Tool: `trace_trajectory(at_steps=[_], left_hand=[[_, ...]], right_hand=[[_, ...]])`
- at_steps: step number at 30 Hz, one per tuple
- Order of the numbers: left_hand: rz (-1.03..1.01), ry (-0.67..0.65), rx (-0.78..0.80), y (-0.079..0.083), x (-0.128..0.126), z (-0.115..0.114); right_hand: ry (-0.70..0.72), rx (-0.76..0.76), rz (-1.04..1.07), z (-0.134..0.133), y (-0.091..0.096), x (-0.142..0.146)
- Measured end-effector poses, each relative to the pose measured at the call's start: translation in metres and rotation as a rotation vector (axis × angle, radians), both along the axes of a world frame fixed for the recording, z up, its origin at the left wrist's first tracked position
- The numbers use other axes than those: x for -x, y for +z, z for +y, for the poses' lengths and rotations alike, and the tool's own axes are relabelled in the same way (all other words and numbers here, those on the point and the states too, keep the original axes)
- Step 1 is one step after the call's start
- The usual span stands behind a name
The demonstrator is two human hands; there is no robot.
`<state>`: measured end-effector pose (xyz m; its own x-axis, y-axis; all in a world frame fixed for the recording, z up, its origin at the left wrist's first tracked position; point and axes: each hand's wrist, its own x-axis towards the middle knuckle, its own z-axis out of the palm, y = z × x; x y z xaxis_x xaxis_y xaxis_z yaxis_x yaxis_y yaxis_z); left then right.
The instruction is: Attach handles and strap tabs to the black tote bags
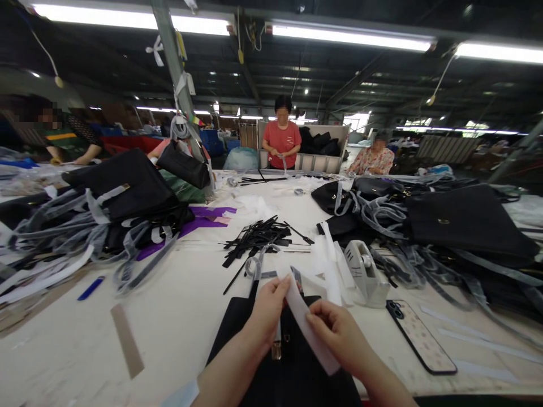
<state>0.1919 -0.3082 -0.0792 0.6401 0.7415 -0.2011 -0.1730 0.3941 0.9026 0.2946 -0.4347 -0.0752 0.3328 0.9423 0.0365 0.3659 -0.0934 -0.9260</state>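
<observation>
My left hand [268,312] and my right hand [339,333] both pinch a long white strip [306,325] of thin material, held slanted above a black bag [292,367] that lies on the white table right in front of me. The left fingers grip the strip's upper end, the right fingers grip it lower down. A small metal fitting [276,350] shows on the bag under my left hand.
A tape dispenser [365,272] and a phone [421,343] lie to the right. A heap of black strips [258,237] sits ahead. Black bags wrapped in grey strips are piled left [123,195] and right [462,223]. Other people work at the far end [281,140].
</observation>
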Motion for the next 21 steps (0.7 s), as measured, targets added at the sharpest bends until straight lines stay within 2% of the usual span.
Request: trace_trajectory(at_steps=[2, 5, 9, 12, 15, 18, 21], left_hand=[[0.01, 0.11, 0.006, 0.003, 0.006, 0.004], [0.027, 0.155, -0.025, 0.007, 0.023, 0.011], [0.144, 0.17, -0.168, 0.016, 0.059, 0.019], [0.272, 0.118, -0.253, 0.022, 0.089, 0.022], [0.379, 0.04, -0.256, 0.027, 0.114, 0.02], [0.384, -0.061, -0.143, 0.031, 0.131, 0.012], [0.38, -0.212, -0.061, 0.031, 0.137, 0.003]], right_hand=[[0.051, 0.04, 0.032, 0.0, -0.007, 0.011], [0.092, 0.076, -0.016, 0.001, -0.016, 0.012], [-0.051, 0.099, -0.235, 0.005, -0.021, -0.009], [-0.123, 0.155, -0.259, 0.011, -0.028, -0.03], [-0.152, 0.246, -0.31, 0.019, -0.036, -0.04], [-0.058, 0.36, -0.315, 0.028, -0.041, -0.033], [0.043, 0.447, -0.314, 0.037, -0.045, -0.016]])
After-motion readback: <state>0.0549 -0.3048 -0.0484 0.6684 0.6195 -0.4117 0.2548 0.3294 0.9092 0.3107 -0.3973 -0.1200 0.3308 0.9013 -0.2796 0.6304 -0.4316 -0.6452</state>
